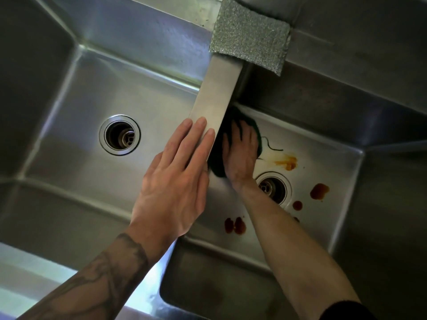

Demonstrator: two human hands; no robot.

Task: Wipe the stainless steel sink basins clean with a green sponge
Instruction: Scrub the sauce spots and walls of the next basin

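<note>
A double stainless steel sink fills the view. My right hand [241,150] presses flat on a dark green sponge [217,162] on the floor of the right basin [323,153], close to the divider. My left hand [178,176] rests with straight fingers on the divider strip [215,95] between the basins. Brown and orange stains [318,191] lie on the right basin floor around its drain [273,189]. The left basin [69,107] shows no stains.
A silver mesh scouring pad [250,35] lies on the back rim over the divider. The left basin's drain [119,135] sits at its middle. A dark thread [271,145] trails from the sponge. More brown spots [234,225] lie near the front wall.
</note>
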